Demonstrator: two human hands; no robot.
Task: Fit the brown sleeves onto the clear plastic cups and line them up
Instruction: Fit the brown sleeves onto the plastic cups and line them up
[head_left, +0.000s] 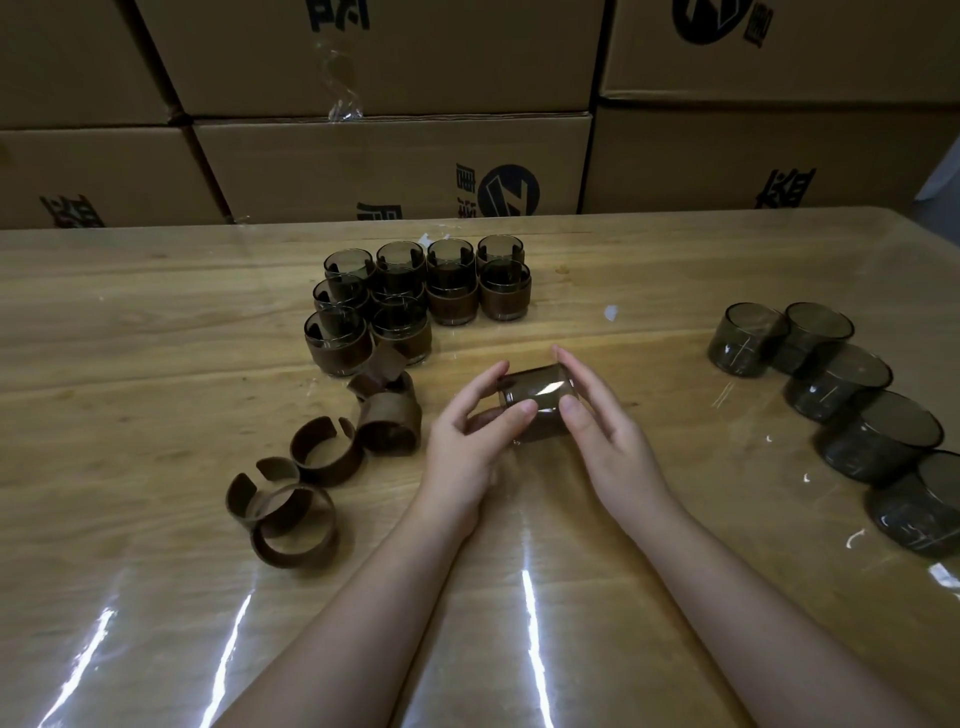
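Note:
Between my two hands a smoky clear cup (537, 395) lies tilted on its side above the table, with a brown sleeve partly round its lower part. My left hand (470, 447) grips it from the left with curled fingers. My right hand (597, 436) holds its right side, thumb on the front. Several sleeved cups (415, 299) stand grouped in rows at the back centre. Loose brown sleeves (311, 467) lie to the left of my hands. Bare cups (836, 395) stand in a curved line on the right.
The wooden table (156, 338) has a glossy clear cover with glare streaks near me. Stacked cardboard boxes (395, 166) form a wall behind the table's far edge. A small white scrap (611, 312) lies right of the sleeved cups.

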